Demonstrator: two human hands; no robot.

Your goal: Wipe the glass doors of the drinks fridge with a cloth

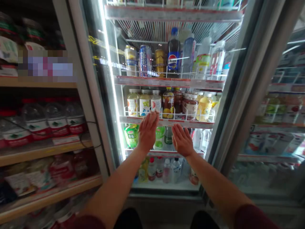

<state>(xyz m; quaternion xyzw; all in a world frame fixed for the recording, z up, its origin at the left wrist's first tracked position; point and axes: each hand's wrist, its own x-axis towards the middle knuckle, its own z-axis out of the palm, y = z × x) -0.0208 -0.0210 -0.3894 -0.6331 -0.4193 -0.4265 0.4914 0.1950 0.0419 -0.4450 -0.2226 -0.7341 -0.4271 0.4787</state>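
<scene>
Both my arms reach into an open drinks fridge. My left hand is open, fingers together and stretched up, its tips at the rail of the shelf that carries juice bottles. My right hand is open too, palm forward, just below that rail and in front of clear water bottles. Neither hand holds anything. A green-labelled bottle stands left of my left hand.
The fridge door is swung open to the right, glass showing more drinks behind. The upper shelf holds cans and a Pepsi bottle. Small bottles sit on the bottom shelf. Wooden shelves with water bottles stand at left.
</scene>
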